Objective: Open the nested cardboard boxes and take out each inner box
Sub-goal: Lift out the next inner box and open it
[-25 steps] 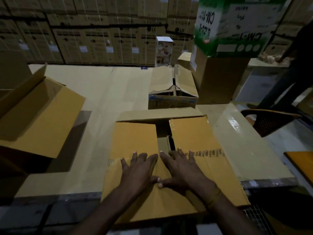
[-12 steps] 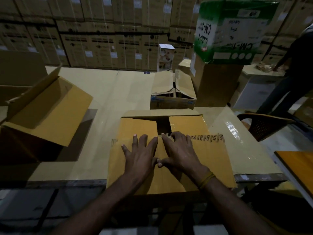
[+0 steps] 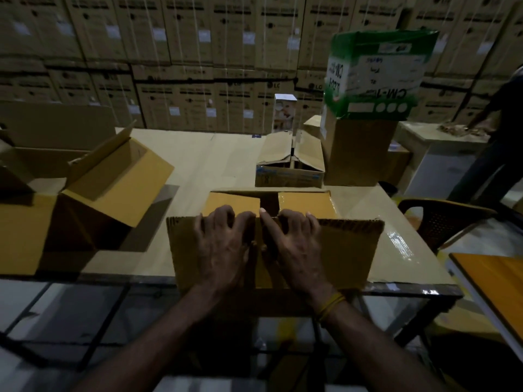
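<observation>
Two hands work the near flap (image 3: 348, 244) of the box (image 3: 308, 203) in front of me, which sits at the near edge of the table (image 3: 198, 165). To do this step well, I judge I should lift the flap evenly from both sides and fold it back toward me without tearing the crease, so the opening clears for whatever box lies inside; the gap between the two far flaps is too dark for me to tell what is in there. Left of the box, an empty open carton (image 3: 113, 176) lies tipped on its side. My left hand (image 3: 223, 250) has its fingers curled over the flap's top edge, gripping it, palm against the cardboard. Just beside it, my right hand (image 3: 297, 250) grips the same edge in the same way, fingers hooked over, forefinger pointing up toward the gap. Behind the box, a smaller carton (image 3: 291, 174) stands with its flaps raised, and right of that a tall brown one (image 3: 359, 154) carries a green-and-white box (image 3: 379, 75).
</observation>
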The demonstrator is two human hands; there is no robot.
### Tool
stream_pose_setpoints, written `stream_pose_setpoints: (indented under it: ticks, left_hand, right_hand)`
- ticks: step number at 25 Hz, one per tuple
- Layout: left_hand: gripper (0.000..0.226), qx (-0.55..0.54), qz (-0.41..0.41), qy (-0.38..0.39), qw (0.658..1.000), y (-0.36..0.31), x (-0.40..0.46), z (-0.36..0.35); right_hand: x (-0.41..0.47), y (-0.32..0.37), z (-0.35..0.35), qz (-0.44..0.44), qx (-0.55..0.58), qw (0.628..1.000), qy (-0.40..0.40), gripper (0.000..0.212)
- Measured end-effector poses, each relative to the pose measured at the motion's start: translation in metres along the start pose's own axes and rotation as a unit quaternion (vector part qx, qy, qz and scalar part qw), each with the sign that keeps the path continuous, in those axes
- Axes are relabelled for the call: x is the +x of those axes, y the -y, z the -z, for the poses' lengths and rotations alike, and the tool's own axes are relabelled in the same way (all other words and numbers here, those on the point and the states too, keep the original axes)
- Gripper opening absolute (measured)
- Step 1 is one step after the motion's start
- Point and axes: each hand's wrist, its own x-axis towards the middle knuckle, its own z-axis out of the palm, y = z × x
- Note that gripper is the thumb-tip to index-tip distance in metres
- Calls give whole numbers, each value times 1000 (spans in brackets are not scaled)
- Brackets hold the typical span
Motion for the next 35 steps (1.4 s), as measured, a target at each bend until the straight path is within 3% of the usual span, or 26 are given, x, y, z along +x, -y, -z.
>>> stream_pose_setpoints:
  ticks: [5,10,14,18,22,26,30,35]
  left_hand:
    - [39,17,-5,-58,998,-18,-48,33]
    - [29,53,22,69,996,-33,-96,60]
    - [52,50,30,236,970,-35,-125,60]
    - [78,58,-12,387,920,-31,-138,36]
    - [100,47,-82,471,877,-16,-145,5]
    - [112,-10,-104,480,871,2,-150,-22]
    - [104,24,-90,413,906,10,-139,-48]
    - [115,47,-89,376,921,14,-104,-74]
  right_hand:
    - [-36,21,39,12,9,999,-44,61]
    - [-85,47,78,-21,51,998,9,68]
    - [-122,62,95,-36,89,992,81,62]
    - [-150,65,89,-50,46,980,188,68]
    - [-170,52,60,-34,45,930,363,83]
    - [-181,33,29,-1,49,904,425,105]
    - [-173,15,3,19,77,888,453,121]
    - [-138,8,-28,-70,78,920,379,79]
